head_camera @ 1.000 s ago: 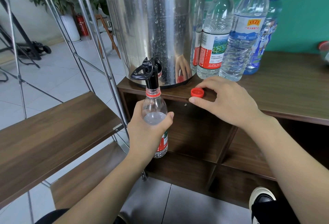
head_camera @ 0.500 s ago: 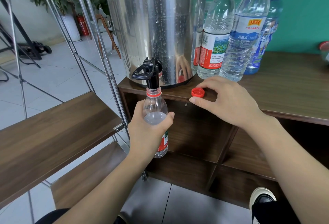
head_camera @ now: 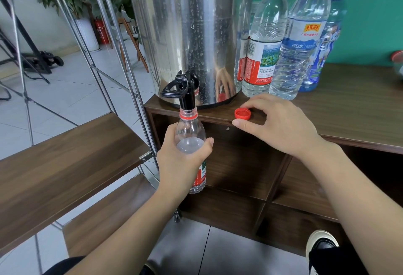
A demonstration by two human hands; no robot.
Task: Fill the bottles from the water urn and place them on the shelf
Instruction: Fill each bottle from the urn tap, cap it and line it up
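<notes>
The left hand [head_camera: 183, 161] wraps around the bottle [head_camera: 192, 143], thumb across the front, holding it upright with its open neck right under the black tap [head_camera: 185, 91] of the urn [head_camera: 189, 34] (water nearly up to the shoulder). The right hand [head_camera: 277, 126] rests palm-down on the counter [head_camera: 349, 108], curled fingers and thumb closing round the red cap [head_camera: 242, 113]. Forearms reach in from below.
</notes>
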